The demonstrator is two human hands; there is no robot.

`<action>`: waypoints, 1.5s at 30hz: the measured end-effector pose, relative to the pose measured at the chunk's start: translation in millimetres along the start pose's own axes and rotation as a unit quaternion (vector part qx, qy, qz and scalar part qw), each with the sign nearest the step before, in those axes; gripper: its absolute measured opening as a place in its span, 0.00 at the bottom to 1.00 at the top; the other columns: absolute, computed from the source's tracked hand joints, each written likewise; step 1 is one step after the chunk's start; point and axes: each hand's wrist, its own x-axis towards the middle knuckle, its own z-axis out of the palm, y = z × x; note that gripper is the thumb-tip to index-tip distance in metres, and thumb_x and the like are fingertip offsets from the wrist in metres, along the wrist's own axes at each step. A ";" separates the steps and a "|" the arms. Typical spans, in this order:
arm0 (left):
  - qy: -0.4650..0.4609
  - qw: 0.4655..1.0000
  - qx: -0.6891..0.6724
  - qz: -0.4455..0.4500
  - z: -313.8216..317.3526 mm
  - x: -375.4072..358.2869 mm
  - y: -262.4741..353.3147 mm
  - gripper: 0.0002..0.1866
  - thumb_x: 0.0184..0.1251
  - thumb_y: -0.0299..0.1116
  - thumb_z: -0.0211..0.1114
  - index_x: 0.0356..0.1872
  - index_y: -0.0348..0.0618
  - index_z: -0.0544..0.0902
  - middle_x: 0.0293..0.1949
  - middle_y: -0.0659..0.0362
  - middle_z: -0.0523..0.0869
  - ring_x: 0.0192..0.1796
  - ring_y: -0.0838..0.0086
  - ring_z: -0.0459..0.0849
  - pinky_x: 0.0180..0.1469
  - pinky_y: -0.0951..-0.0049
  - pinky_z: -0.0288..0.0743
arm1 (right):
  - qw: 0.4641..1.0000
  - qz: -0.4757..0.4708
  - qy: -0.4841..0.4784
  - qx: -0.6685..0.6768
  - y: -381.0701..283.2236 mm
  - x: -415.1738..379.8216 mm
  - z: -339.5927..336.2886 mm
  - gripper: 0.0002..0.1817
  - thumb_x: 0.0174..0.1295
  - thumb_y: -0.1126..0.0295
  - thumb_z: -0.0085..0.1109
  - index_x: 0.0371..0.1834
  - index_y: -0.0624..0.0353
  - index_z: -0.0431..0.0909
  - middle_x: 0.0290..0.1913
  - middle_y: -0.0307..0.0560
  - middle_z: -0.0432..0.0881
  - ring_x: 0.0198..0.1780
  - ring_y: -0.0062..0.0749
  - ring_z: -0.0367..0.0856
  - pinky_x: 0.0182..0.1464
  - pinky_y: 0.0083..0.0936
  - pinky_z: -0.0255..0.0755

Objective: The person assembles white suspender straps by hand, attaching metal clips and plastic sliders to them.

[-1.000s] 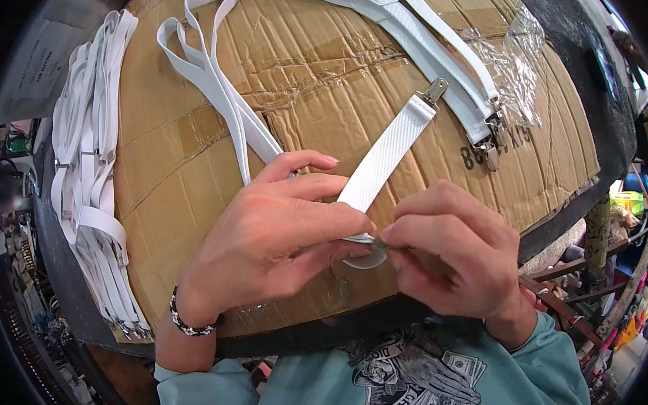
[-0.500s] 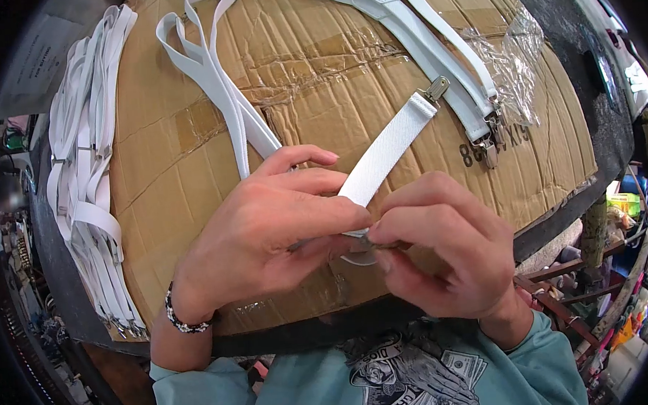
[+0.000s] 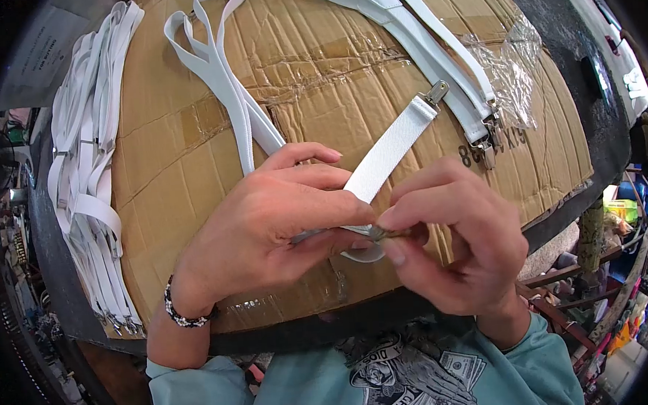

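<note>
White elastic suspenders (image 3: 391, 152) lie across the cardboard, one strap running down into my hands. My left hand (image 3: 266, 228) pinches that strap between thumb and index finger, with a loop of it curling out below the fingertips. My right hand (image 3: 460, 239) is closed at the left fingertips, pinching a small dull metal piece (image 3: 379, 233) at the strap; its exact shape is mostly hidden by the fingers. A metal clip (image 3: 437, 92) sits at the strap's far end. More metal clips (image 3: 486, 144) hang from the straps at the right.
Flattened cardboard (image 3: 166, 167) covers the dark table (image 3: 609, 137). A bundle of white suspenders (image 3: 92, 165) lies along its left side, clips toward me. Clear plastic film (image 3: 517, 79) is stuck at the right. A cluttered rack (image 3: 596, 290) stands beyond the table's right edge.
My right hand has shifted slightly right and its wrist has turned, so more of the small metal piece shows. My left hand keeps its pinch on the strap. The view has shifted slightly.
</note>
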 end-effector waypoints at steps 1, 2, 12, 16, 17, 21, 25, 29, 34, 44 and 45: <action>0.002 1.000 -0.002 0.011 0.2 0.1 -0.8 0.13 0.55 0.24 0.75 0.43 0.42 0.89 0.37 0.57 0.89 0.44 0.64 0.87 0.67 0.56 0.72 | 1.000 -0.003 -0.004 -0.004 -0.4 0.0 0.6 0.13 0.50 0.85 0.68 0.40 0.66 0.82 0.36 0.50 0.85 0.29 0.25 0.78 0.29 0.21 0.71; 0.004 1.000 -0.005 0.022 1.0 0.3 -1.6 0.12 0.58 0.26 0.75 0.44 0.43 0.88 0.34 0.58 0.87 0.40 0.65 0.86 0.67 0.58 0.72 | 1.000 -0.007 -0.008 -0.009 -0.6 0.0 1.1 0.13 0.50 0.85 0.68 0.40 0.66 0.82 0.36 0.50 0.85 0.29 0.26 0.78 0.29 0.21 0.71; 0.006 1.000 -0.011 -0.016 6.4 1.4 -1.1 0.17 0.50 0.19 0.77 0.43 0.44 0.93 0.39 0.60 0.93 0.50 0.66 0.90 0.67 0.54 0.74 | 0.995 0.094 -0.033 -0.005 -1.3 -3.7 -7.9 0.11 0.50 0.83 0.66 0.38 0.66 0.81 0.34 0.47 0.81 0.27 0.24 0.75 0.28 0.20 0.67; -0.002 1.000 -0.018 -0.014 2.5 -1.2 -3.2 0.15 0.51 0.20 0.77 0.42 0.44 0.92 0.38 0.60 0.93 0.49 0.66 0.90 0.67 0.54 0.73 | 0.983 0.162 -0.085 -0.032 -5.3 -5.7 -18.2 0.12 0.51 0.84 0.66 0.39 0.66 0.81 0.34 0.46 0.81 0.28 0.24 0.75 0.29 0.20 0.68; -0.001 1.000 -0.018 -0.014 3.3 -2.2 -3.2 0.15 0.52 0.20 0.77 0.42 0.44 0.92 0.37 0.60 0.93 0.49 0.66 0.90 0.67 0.54 0.73 | 0.989 0.134 -0.064 -0.009 -2.6 -6.0 -17.2 0.12 0.51 0.84 0.65 0.40 0.66 0.81 0.35 0.47 0.81 0.28 0.24 0.75 0.29 0.20 0.68; 0.000 1.000 -0.028 -0.007 2.4 -1.0 -2.8 0.14 0.54 0.22 0.75 0.43 0.43 0.91 0.37 0.59 0.91 0.46 0.65 0.89 0.67 0.55 0.73 | 0.998 0.044 -0.025 0.033 -0.2 0.2 -9.7 0.14 0.52 0.86 0.65 0.42 0.66 0.81 0.36 0.48 0.82 0.30 0.24 0.76 0.29 0.20 0.68; 0.020 0.999 -0.032 0.024 5.3 -0.7 -5.6 0.12 0.58 0.25 0.74 0.44 0.42 0.89 0.35 0.58 0.88 0.39 0.64 0.85 0.66 0.59 0.73 | 0.999 0.019 -0.041 0.011 0.4 2.9 -1.7 0.13 0.52 0.86 0.65 0.42 0.65 0.81 0.37 0.49 0.83 0.30 0.24 0.76 0.29 0.20 0.68; 0.024 0.999 -0.028 0.028 8.3 -0.4 -7.5 0.12 0.57 0.24 0.75 0.44 0.42 0.89 0.35 0.57 0.88 0.39 0.63 0.85 0.66 0.59 0.73 | 0.998 0.041 -0.052 0.000 0.6 0.6 -7.5 0.12 0.53 0.84 0.65 0.41 0.65 0.81 0.36 0.48 0.82 0.29 0.24 0.76 0.28 0.20 0.67; 0.004 0.999 -0.035 -0.006 3.1 -1.6 -4.1 0.16 0.49 0.21 0.78 0.42 0.41 0.92 0.40 0.57 0.93 0.49 0.65 0.90 0.67 0.54 0.73 | 0.984 0.155 -0.085 -0.024 3.0 -3.4 -11.9 0.10 0.54 0.83 0.65 0.40 0.66 0.80 0.35 0.46 0.80 0.28 0.24 0.75 0.29 0.21 0.67; 0.006 0.999 -0.052 0.001 0.8 0.2 -5.4 0.16 0.50 0.21 0.78 0.43 0.41 0.92 0.41 0.57 0.93 0.50 0.62 0.90 0.67 0.54 0.73 | 0.998 0.034 -0.013 0.042 1.0 -0.1 -1.5 0.13 0.56 0.85 0.66 0.44 0.66 0.80 0.37 0.47 0.83 0.31 0.25 0.77 0.32 0.21 0.71; 0.006 0.999 -0.051 0.001 1.1 0.9 -5.4 0.16 0.50 0.21 0.78 0.43 0.40 0.92 0.41 0.57 0.93 0.50 0.62 0.90 0.67 0.54 0.73 | 0.999 0.024 -0.017 0.023 0.9 0.1 -0.5 0.13 0.55 0.86 0.66 0.43 0.65 0.80 0.37 0.47 0.83 0.31 0.25 0.77 0.32 0.21 0.71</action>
